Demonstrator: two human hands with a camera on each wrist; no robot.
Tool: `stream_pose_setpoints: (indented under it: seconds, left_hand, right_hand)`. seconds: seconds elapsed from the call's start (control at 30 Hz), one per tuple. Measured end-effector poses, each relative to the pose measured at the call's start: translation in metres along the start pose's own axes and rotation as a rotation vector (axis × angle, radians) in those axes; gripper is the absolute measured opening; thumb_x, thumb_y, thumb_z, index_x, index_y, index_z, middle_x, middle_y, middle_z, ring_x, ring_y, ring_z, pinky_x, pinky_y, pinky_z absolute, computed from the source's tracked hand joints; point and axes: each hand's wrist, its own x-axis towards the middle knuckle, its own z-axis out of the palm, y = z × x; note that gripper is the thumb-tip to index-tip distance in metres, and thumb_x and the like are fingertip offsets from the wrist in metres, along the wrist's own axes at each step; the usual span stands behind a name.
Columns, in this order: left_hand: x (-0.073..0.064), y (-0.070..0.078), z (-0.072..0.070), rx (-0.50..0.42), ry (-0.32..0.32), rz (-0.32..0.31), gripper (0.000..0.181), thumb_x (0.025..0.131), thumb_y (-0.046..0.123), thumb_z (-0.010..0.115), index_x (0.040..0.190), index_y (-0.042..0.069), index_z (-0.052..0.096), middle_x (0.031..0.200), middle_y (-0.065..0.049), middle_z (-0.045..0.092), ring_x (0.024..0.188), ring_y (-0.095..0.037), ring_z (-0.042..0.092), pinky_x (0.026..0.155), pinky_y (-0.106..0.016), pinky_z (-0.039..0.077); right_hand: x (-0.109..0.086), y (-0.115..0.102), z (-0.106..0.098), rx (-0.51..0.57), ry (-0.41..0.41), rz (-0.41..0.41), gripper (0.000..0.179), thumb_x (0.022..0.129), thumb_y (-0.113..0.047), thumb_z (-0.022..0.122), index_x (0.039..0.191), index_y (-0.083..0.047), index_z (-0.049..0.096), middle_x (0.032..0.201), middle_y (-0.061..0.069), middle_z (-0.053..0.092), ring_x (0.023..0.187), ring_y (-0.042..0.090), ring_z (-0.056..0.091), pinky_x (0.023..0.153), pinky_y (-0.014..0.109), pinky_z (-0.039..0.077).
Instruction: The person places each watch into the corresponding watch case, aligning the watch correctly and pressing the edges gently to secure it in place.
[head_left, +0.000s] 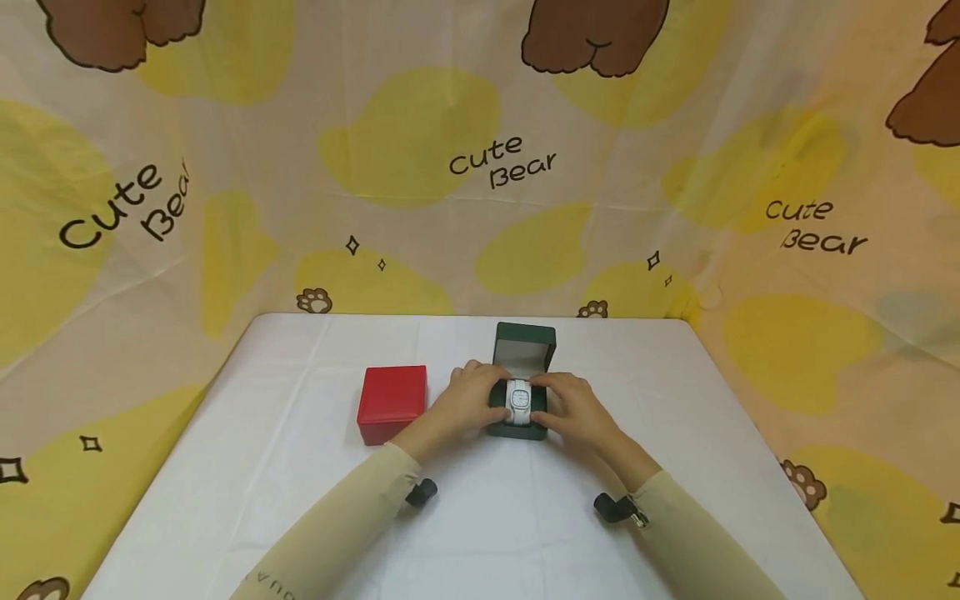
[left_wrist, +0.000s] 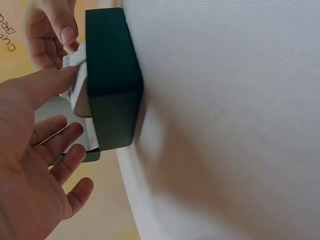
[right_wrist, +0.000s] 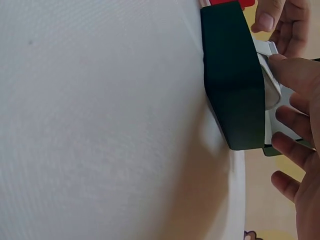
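A white wristwatch (head_left: 519, 400) with a squarish face sits wrapped on a pale cushion (left_wrist: 81, 95) in an open green watch box (head_left: 517, 432). My left hand (head_left: 474, 397) holds the watch from the left, thumb at its near end and index finger at its far end. From the other side my right hand (head_left: 576, 406) grips it the same way. Both wrist views show a thumb against the white band at the box's rim, while the other fingers stay loosely spread. The far fingertips are partly hidden behind the watch in those views.
A closed red box (head_left: 392, 393) stands left of the green one, close to my left wrist. The raised green lid (head_left: 527, 333) leans back behind the hands. White cloth covers the table (head_left: 480, 533), and a printed curtain (head_left: 420, 167) hangs behind it.
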Motion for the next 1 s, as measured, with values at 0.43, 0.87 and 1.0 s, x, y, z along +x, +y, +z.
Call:
stream_pose_setpoints:
  seconds: [0.43, 0.87, 1.0]
  left_hand:
    - [-0.006, 0.006, -0.038, -0.026, 0.06, -0.029, 0.059, 0.082, 0.038, 0.072, 0.135, 0.019, 0.053, 0.133, 0.001, 0.056, 0.123, -0.02, 0.042, 0.097, -0.042, 0.034]
    - [-0.004, -0.002, -0.057, -0.05, 0.117, -0.069, 0.059, 0.083, 0.039, 0.071, 0.134, 0.018, 0.053, 0.132, 0.003, 0.057, 0.121, -0.02, 0.043, 0.096, -0.041, 0.033]
    - [0.001, -0.005, -0.061, -0.044, 0.132, -0.069, 0.06, 0.082, 0.038, 0.073, 0.134, 0.017, 0.053, 0.131, 0.001, 0.056, 0.122, -0.021, 0.044, 0.097, -0.043, 0.034]
  right_hand:
    - [-0.004, 0.003, -0.027, 0.034, 0.077, -0.028, 0.051, 0.084, -0.035, 0.074, 0.13, -0.019, 0.058, 0.13, -0.003, 0.06, 0.124, 0.022, 0.051, 0.105, 0.052, 0.033]
    - [-0.003, 0.006, -0.046, 0.035, 0.185, -0.031, 0.047, 0.087, -0.041, 0.069, 0.126, -0.016, 0.061, 0.125, -0.001, 0.062, 0.121, 0.023, 0.053, 0.103, 0.047, 0.038]
    - [0.0, 0.008, -0.055, 0.04, 0.208, -0.021, 0.046, 0.086, -0.038, 0.071, 0.124, -0.014, 0.062, 0.123, 0.001, 0.064, 0.119, 0.023, 0.054, 0.102, 0.046, 0.04]
